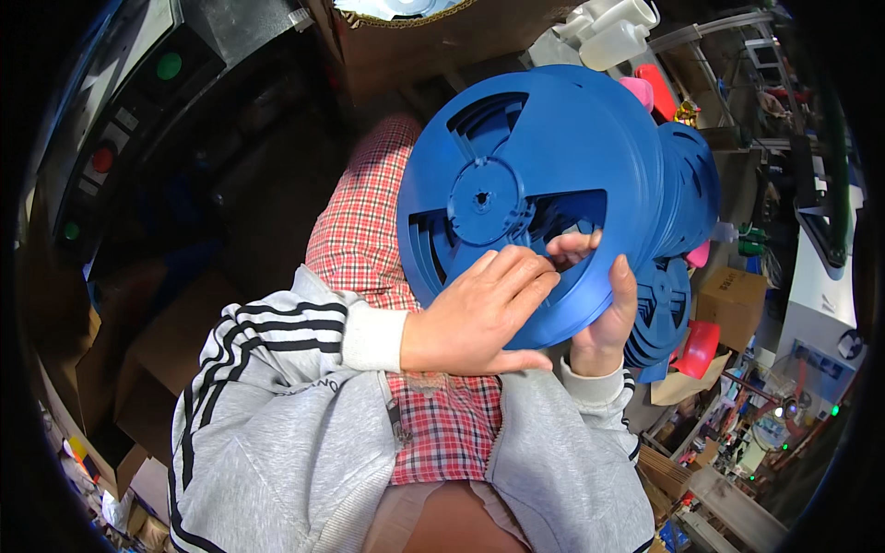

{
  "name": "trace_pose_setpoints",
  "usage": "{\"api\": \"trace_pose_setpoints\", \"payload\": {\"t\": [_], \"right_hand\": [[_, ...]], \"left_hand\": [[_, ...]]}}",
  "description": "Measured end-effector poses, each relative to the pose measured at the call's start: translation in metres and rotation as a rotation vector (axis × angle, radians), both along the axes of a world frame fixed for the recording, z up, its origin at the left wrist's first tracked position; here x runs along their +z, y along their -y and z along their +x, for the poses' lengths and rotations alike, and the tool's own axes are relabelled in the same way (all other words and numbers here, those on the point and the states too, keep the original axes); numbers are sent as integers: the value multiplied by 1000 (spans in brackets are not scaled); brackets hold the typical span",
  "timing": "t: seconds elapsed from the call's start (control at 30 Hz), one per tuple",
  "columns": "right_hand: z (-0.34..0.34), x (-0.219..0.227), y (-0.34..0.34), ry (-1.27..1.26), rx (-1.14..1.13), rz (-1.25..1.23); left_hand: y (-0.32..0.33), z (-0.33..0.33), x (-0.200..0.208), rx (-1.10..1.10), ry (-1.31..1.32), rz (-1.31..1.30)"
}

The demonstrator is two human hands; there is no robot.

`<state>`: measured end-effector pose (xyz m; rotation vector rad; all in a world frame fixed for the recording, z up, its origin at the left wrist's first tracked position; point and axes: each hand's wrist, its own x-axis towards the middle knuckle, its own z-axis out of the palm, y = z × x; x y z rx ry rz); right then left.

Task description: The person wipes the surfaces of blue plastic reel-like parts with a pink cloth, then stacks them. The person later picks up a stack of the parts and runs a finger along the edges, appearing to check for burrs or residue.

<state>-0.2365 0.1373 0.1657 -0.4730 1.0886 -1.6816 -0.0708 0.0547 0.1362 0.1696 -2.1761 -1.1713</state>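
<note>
A large blue plastic reel (572, 129) with a round hub and cut-out windows stands tilted before me, its face toward me. Further blue edges show through its windows; I cannot tell how many reels are stacked there. My left hand (489, 309) lies against the lower face of the reel, fingers stretched and thumb apart. With my right hand (604, 323) I grip the reel's lower right rim: the thumb is outside, and the fingertips show through the right window. Part of the right hand is hidden by the rim.
More blue reels (691, 189) are stacked behind on the right, with another blue reel (659, 309) below. Beyond are a cardboard box (733, 300), a red plastic piece (699, 348) and white bottles (613, 44). A dark control panel (129, 124) with coloured buttons stands left. Another carton (415, 46) is ahead.
</note>
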Motion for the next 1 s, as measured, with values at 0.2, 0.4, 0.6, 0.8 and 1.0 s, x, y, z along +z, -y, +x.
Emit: {"api": "trace_pose_setpoints", "payload": {"t": [0.2, 0.4, 0.6, 0.8, 1.0], "right_hand": [[-3, -10, 4, -52, 68, -65], [-2, -16, -1, 26, 79, -96], [5, -6, 8, 21, 94, -44], [5, 7, 5, 12, 95, 8], [-2, -2, 2, -54, 100, -11]], "left_hand": [[-7, -6, 1, 88, 87, 51], [-3, 2, 14, 119, 50, 14], [11, 14, 16, 118, 8, 89], [36, 52, 35, 170, 69, 261], [57, 84, 41, 256, 187, 825]]}}
